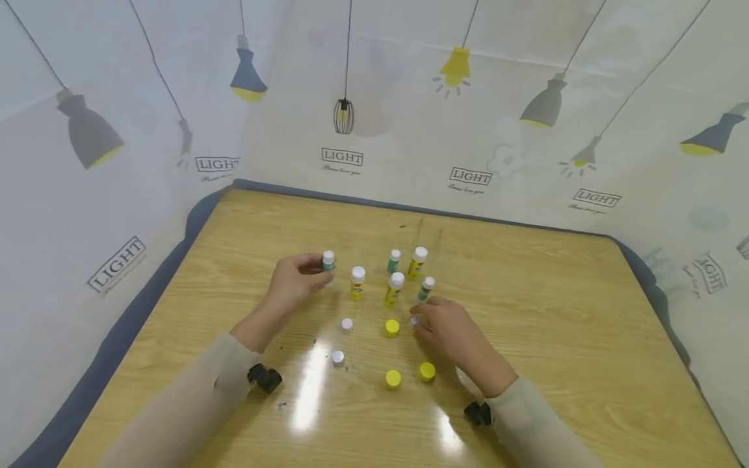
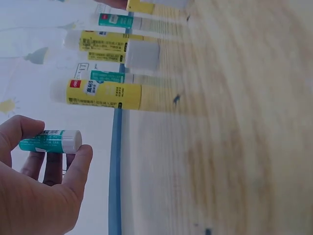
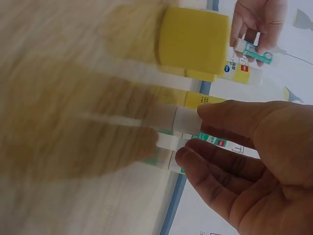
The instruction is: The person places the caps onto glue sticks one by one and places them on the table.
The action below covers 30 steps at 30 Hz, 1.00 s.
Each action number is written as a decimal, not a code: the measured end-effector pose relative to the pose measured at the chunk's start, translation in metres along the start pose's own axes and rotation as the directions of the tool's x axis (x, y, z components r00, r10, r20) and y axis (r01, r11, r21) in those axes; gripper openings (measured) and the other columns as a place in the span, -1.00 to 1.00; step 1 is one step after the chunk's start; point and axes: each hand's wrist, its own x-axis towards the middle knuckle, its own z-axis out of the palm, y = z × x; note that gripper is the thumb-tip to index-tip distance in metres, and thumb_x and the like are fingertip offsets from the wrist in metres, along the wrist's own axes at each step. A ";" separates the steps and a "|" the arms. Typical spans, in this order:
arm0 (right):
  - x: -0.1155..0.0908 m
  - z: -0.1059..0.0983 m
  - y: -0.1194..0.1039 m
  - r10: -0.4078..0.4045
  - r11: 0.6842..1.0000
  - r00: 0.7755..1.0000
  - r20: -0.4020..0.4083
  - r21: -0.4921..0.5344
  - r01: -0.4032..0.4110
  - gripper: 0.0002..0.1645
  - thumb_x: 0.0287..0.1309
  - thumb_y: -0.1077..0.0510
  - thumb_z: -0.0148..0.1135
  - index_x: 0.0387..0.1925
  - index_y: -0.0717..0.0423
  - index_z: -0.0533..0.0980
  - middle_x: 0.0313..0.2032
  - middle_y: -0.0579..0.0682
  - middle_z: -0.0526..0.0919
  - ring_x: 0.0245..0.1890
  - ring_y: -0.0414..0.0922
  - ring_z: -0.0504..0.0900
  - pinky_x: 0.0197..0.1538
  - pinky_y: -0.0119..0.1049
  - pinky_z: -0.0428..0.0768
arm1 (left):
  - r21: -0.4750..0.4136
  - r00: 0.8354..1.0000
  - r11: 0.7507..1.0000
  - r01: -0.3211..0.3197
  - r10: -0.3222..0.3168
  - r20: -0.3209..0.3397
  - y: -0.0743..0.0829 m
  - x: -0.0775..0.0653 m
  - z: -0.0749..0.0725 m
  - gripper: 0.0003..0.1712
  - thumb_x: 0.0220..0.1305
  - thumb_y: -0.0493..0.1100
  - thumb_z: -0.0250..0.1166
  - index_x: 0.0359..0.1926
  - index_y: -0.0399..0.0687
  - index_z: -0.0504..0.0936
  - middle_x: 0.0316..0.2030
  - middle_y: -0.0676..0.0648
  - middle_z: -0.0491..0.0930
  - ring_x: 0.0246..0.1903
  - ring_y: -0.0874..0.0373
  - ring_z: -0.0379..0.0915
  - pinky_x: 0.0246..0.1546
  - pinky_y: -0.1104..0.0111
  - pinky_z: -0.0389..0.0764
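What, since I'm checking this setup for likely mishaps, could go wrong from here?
The green glue stick in the left hand is held above the table, so it could drop if the grip loosens.
The right hand is at a white cap close to an upright glue stick; a finger might knock that over.
The nearby yellow cap sits loose and could be brushed aside.

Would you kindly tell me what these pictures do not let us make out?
Head view: whether the right hand grips the white cap; the hand itself covers much of it.
Head view: lettering on the green glue stick in the left hand; too small.
Left wrist view: most of the right hand; cut off by the top edge.
Right wrist view: another green glue stick; partly hidden behind the right hand.
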 end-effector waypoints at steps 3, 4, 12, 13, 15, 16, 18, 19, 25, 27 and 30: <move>0.001 0.000 -0.001 -0.033 0.999 0.999 -0.012 -0.014 0.033 -0.85 0.14 0.15 0.27 -0.24 0.07 0.64 -0.31 -0.10 0.65 -0.36 -0.24 0.55 -0.31 -0.35 0.57 | 0.003 1.000 1.000 -0.027 0.027 0.001 0.002 -0.010 0.001 -0.55 0.02 -0.18 0.44 -0.01 -0.08 0.59 -0.12 -0.03 0.59 -0.10 0.08 0.50 -0.14 0.35 0.60; 0.001 0.000 -0.001 -0.038 0.999 0.999 -0.010 -0.013 0.037 -0.86 0.13 0.16 0.27 -0.25 0.06 0.64 -0.32 -0.10 0.65 -0.37 -0.24 0.55 -0.32 -0.35 0.56 | 0.006 0.999 0.999 -0.040 0.040 0.002 0.003 -0.014 0.002 -0.56 0.02 -0.18 0.44 -0.02 -0.08 0.59 -0.13 -0.03 0.60 -0.10 0.08 0.51 -0.14 0.34 0.60; 0.005 0.000 -0.005 -0.008 1.000 1.000 0.030 -0.002 0.008 -0.88 0.12 0.19 0.27 -0.27 0.07 0.64 -0.34 -0.11 0.64 -0.37 -0.26 0.54 -0.33 -0.40 0.53 | -0.009 0.993 0.993 -0.115 0.115 0.009 0.009 -0.040 0.009 -0.61 0.00 -0.16 0.46 -0.09 -0.08 0.65 -0.19 -0.03 0.63 -0.17 0.09 0.55 -0.18 0.30 0.61; 0.005 0.001 -0.005 -0.006 1.000 1.000 0.029 -0.003 0.007 -0.88 0.11 0.20 0.28 -0.27 0.07 0.64 -0.34 -0.11 0.63 -0.37 -0.25 0.54 -0.33 -0.40 0.54 | -0.005 0.992 0.992 -0.125 0.125 0.005 0.009 -0.042 0.009 -0.63 0.00 -0.15 0.46 -0.11 -0.07 0.66 -0.21 -0.02 0.64 -0.18 0.10 0.55 -0.18 0.29 0.61; 0.005 0.001 -0.005 -0.012 1.000 0.999 0.030 -0.001 0.012 -0.88 0.10 0.21 0.28 -0.28 0.08 0.63 -0.34 -0.11 0.63 -0.36 -0.25 0.55 -0.32 -0.40 0.55 | 0.004 0.990 0.990 -0.142 0.142 -0.002 0.010 -0.046 0.011 -0.65 0.00 -0.15 0.47 -0.13 -0.04 0.66 -0.23 0.00 0.64 -0.18 0.12 0.55 -0.17 0.26 0.60; 0.006 0.001 -0.006 -0.012 1.000 0.999 0.032 -0.003 0.012 -0.88 0.10 0.22 0.28 -0.28 0.09 0.63 -0.35 -0.11 0.63 -0.36 -0.24 0.55 -0.32 -0.40 0.55 | 0.011 0.989 0.988 -0.151 0.151 -0.004 0.010 -0.048 0.011 -0.65 -0.01 -0.15 0.47 -0.14 -0.04 0.67 -0.23 0.01 0.65 -0.18 0.12 0.55 -0.16 0.25 0.60; 0.006 0.001 -0.007 -0.013 1.000 0.999 0.037 -0.010 0.013 -0.88 0.09 0.22 0.28 -0.28 0.09 0.63 -0.35 -0.11 0.62 -0.37 -0.24 0.55 -0.33 -0.39 0.54 | 0.024 0.986 0.985 -0.169 0.169 -0.005 0.010 -0.052 0.011 -0.65 -0.02 -0.14 0.47 -0.14 -0.03 0.67 -0.24 0.03 0.65 -0.17 0.13 0.55 -0.11 0.22 0.58; 0.007 0.001 -0.007 -0.012 1.000 0.999 0.040 -0.012 0.012 -0.88 0.09 0.23 0.28 -0.29 0.10 0.63 -0.36 -0.11 0.62 -0.38 -0.24 0.54 -0.33 -0.39 0.54 | 0.031 0.984 0.983 -0.179 0.179 -0.006 0.010 -0.054 0.012 -0.66 -0.02 -0.13 0.48 -0.15 -0.02 0.67 -0.25 0.04 0.66 -0.18 0.14 0.56 -0.08 0.20 0.56; 0.006 0.001 -0.009 -0.001 1.000 1.000 0.031 0.010 0.001 -0.90 0.10 0.23 0.29 -0.29 0.09 0.63 -0.38 -0.12 0.62 -0.40 -0.27 0.52 -0.35 -0.41 0.53 | 0.079 0.971 0.969 -0.236 0.237 -0.013 0.005 -0.060 0.014 -0.65 -0.05 -0.03 0.49 -0.17 0.09 0.69 -0.29 0.11 0.67 -0.19 0.19 0.57 0.00 0.17 0.51; 0.006 -0.001 -0.011 0.006 1.000 1.000 0.015 0.029 -0.006 -0.90 0.10 0.23 0.30 -0.30 0.09 0.64 -0.37 -0.12 0.63 -0.40 -0.27 0.52 -0.34 -0.41 0.54 | 0.082 0.969 0.966 -0.246 0.248 -0.012 0.005 -0.062 0.014 -0.65 -0.05 -0.03 0.49 -0.17 0.10 0.69 -0.28 0.11 0.67 -0.20 0.19 0.57 -0.04 0.19 0.54; 0.004 -0.006 -0.016 0.024 0.998 1.000 -0.003 0.051 -0.023 -0.89 0.08 0.23 0.32 -0.30 0.09 0.65 -0.38 -0.12 0.62 -0.41 -0.26 0.51 -0.34 -0.39 0.54 | 0.069 0.965 0.962 -0.262 0.263 -0.001 0.009 -0.066 0.016 -0.65 -0.02 -0.11 0.47 -0.14 0.00 0.68 -0.25 0.05 0.67 -0.20 0.12 0.58 -0.10 0.23 0.59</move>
